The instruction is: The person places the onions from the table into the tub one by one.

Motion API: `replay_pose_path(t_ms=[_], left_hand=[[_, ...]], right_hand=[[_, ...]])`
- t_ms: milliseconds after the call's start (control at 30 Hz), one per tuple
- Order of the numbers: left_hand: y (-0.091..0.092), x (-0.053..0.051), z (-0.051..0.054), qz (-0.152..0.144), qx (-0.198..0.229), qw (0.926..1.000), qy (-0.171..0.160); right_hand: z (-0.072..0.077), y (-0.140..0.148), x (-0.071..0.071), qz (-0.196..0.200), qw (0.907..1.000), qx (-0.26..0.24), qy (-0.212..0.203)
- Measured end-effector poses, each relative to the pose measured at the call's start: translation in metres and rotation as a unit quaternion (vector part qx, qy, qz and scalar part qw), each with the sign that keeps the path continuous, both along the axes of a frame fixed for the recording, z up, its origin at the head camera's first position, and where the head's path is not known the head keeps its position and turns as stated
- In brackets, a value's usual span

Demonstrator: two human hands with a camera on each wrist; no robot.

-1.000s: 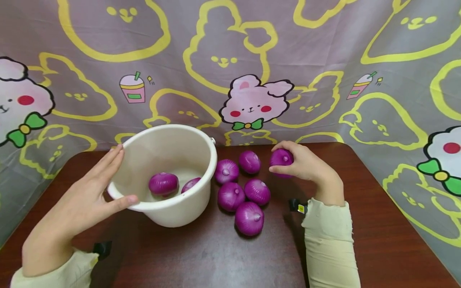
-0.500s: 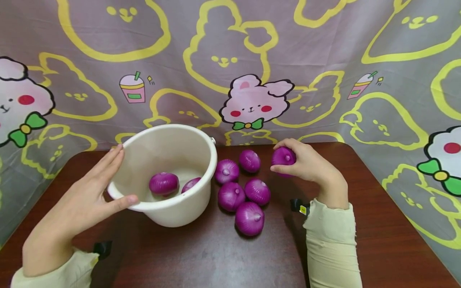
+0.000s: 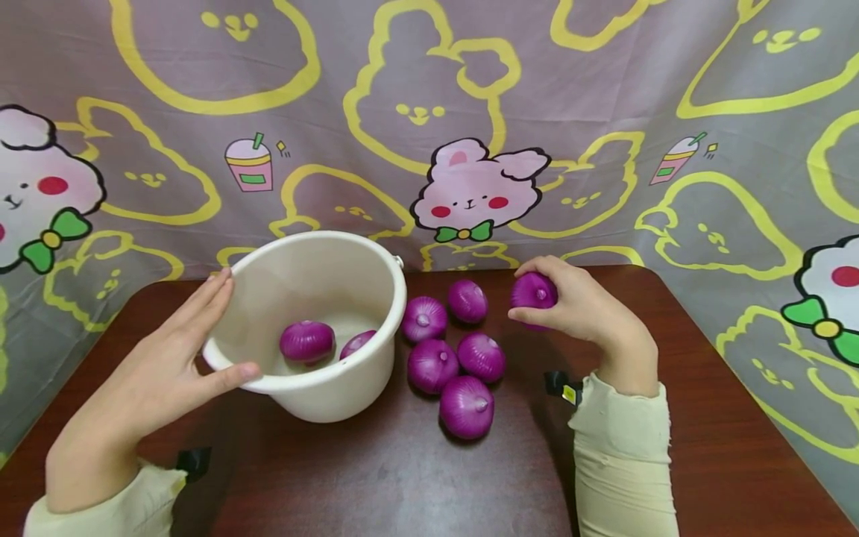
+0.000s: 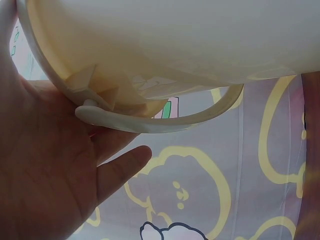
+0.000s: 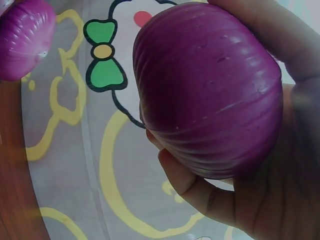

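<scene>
In the head view my left hand rests on the left rim of a cream plastic bucket, fingers straight and spread. The left wrist view shows the palm against the bucket's side beside its hanging handle. Two purple onions lie inside: one onion in full view, another onion partly hidden by the rim. To the right, my right hand grips a purple onion between thumb and fingers. That onion fills much of the right wrist view; whether it touches the table cannot be told.
Several more onions sit in a loose cluster between the bucket and my right hand. The dark wooden table ends at the back against a printed curtain.
My right hand, with the onion in its grip, has shifted slightly to the right. The left hand and the bucket stay where they were. The head view has moved a touch.
</scene>
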State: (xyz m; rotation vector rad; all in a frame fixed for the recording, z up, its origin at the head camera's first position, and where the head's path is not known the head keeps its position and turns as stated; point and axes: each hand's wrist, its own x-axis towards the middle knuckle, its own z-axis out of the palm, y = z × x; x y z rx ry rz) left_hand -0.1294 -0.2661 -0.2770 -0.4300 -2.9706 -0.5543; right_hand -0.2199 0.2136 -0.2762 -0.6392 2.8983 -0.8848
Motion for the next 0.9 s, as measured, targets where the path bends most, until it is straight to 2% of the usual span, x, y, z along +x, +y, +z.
replay_pose_path(t_ms=[900], left_hand=[[-0.002,0.000,-0.004,-0.002,0.002,1.0000,0.008]], right_hand=[[0.020,-0.002,0.024,-0.014,0.9994,0.001,0.031]])
